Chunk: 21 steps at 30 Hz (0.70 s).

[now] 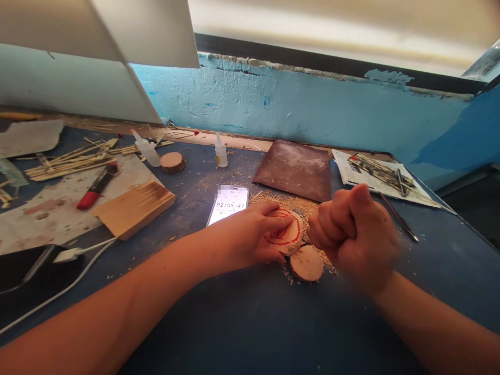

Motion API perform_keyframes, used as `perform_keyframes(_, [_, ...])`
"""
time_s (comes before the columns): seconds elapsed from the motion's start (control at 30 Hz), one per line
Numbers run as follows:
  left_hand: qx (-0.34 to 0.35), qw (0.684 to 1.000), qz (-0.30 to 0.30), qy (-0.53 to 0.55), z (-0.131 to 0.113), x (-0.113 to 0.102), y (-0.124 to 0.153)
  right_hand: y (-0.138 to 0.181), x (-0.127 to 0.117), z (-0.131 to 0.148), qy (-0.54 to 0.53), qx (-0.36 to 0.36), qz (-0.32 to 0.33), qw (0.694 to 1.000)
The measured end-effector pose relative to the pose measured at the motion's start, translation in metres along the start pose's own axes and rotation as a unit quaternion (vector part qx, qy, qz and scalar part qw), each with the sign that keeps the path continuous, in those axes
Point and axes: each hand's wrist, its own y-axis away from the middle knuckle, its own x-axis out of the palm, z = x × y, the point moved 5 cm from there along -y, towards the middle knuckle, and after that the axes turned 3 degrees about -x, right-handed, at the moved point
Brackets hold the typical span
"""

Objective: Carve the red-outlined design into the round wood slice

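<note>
My left hand (250,232) grips a round wood slice (294,237) by its left side, thumb and fingers around the edge. Red curved lines are drawn on the slice's pale face. Just below it, a second, plain wood slice (307,264) with dark bark lies on the table, the two touching or overlapping. To the right of both slices my right hand (353,232) is raised and closed in a fist, slightly blurred. Whatever its fingers hold, if anything, is hidden. Wood shavings (269,198) are scattered around and behind the slices.
A lit phone (230,200) lies behind my left wrist. Farther back are brown sandpaper (295,169), glue bottles (221,153) and another wood slice (172,161). On the left lie a wooden block (135,211), a red-black cutter (97,186) and a white cable (82,273); a pencil-like stick (400,219) lies right.
</note>
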Motion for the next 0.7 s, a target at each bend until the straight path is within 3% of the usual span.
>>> perform_keyframes(0.23, [0.01, 1.0, 0.002, 0.021, -0.002, -0.002, 0.001, -0.002, 0.005, -0.013, 0.012, 0.002, -0.018, 1.0])
perform_keyframes(0.7, [0.044, 0.999, 0.006, 0.014, 0.003, 0.006, 0.003, -0.009, -0.006, -0.018, -0.024, 0.059, 0.034, 0.997])
